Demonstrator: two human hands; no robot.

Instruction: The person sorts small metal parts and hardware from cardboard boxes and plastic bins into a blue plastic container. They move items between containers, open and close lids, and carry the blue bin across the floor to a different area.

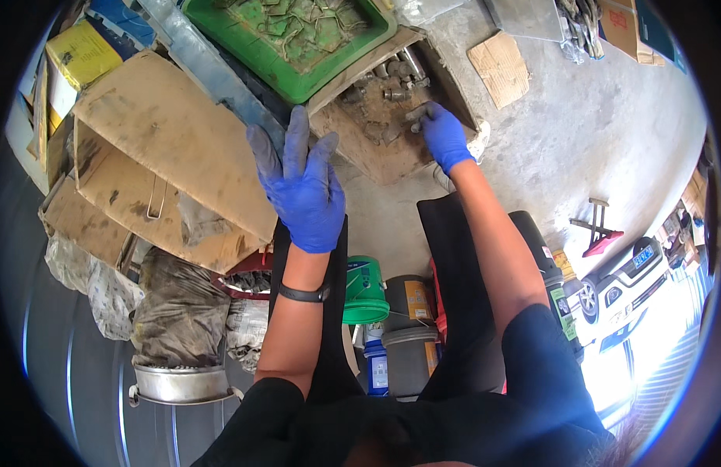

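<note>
My left hand (304,194), in a blue glove with grey-stained fingers, is raised with its fingers spread and nothing in it. It is near the lower corner of a green plastic tray (300,87) that holds a heap of flat scrap pieces (286,27). My right hand (446,140), gloved the same way, is over the near right part of an open, dirty cardboard box (463,105). Its fingers are curled together, and whatever they may hold cannot be made out. Several cylindrical metal parts (395,93) lie at the far side of the box, with brown grit around them.
Large stained cardboard sheets (170,136) stand at the left beside a long grey metal piece (220,74). A flat cardboard piece (498,68) lies on the concrete floor (547,148). Near my legs are a green bucket (364,288) and dark buckets (409,350). A white car (629,292) is at the right.
</note>
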